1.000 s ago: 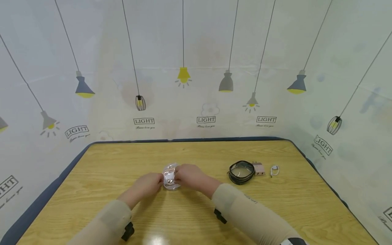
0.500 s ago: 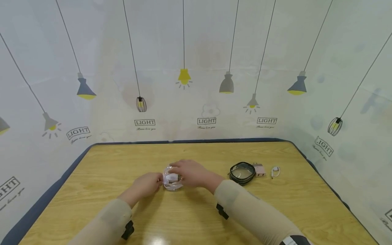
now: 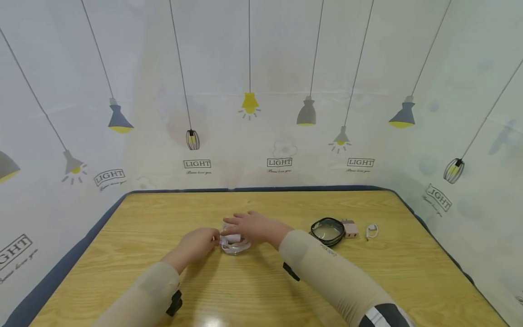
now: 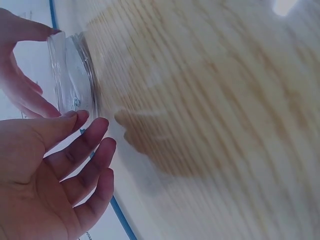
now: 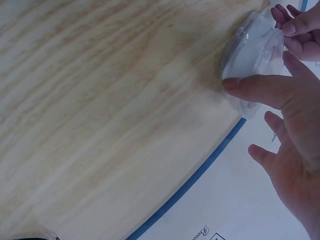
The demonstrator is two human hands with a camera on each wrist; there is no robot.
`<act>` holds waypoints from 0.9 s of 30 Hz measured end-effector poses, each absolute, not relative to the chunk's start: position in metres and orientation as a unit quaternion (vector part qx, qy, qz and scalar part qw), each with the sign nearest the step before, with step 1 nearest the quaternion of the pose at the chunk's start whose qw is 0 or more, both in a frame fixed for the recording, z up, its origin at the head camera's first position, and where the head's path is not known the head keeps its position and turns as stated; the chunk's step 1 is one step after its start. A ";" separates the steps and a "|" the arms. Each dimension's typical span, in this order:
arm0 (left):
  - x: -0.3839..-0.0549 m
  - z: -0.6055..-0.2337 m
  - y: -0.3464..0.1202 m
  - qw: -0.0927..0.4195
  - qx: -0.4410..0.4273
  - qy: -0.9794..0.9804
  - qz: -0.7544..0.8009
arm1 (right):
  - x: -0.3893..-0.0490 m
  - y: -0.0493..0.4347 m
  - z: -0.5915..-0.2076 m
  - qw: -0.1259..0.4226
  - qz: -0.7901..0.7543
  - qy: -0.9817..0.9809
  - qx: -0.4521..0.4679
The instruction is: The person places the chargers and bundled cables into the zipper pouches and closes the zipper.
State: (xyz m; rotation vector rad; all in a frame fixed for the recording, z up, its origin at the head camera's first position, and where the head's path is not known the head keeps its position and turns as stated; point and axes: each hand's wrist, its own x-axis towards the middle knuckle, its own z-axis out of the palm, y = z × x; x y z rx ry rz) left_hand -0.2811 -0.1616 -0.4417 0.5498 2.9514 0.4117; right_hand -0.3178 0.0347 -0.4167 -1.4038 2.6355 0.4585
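A small round clear pouch (image 3: 235, 246) with something white inside lies on the table between both hands. My left hand (image 3: 199, 244) pinches its near-left edge between thumb and forefinger; in the left wrist view, a small zipper pull (image 4: 76, 103) shows close by these fingertips. Over the pouch's far-right side spreads my right hand (image 3: 255, 227), its fingers fairly straight. In the right wrist view, the right thumb (image 5: 257, 89) lies across the clear pouch, with the other fingers apart. The right hand partly hides the pouch in the head view.
A black-rimmed round pouch with a see-through top (image 3: 328, 230) lies to the right. Beside it sit a pink plug charger (image 3: 350, 229) and a short coiled white cable (image 3: 372, 231). The wooden table (image 3: 261, 290) ends in a dark blue edge before a printed wall cover.
The right hand's fingers have loosened from the pouch and spread out over it. The left hand keeps its pinch on the edge. The head view has shifted slightly.
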 end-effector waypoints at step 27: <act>-0.279 -0.444 -0.162 0.050 0.238 0.959 0.148 | -0.315 0.037 -0.403 0.129 0.113 0.884 -0.436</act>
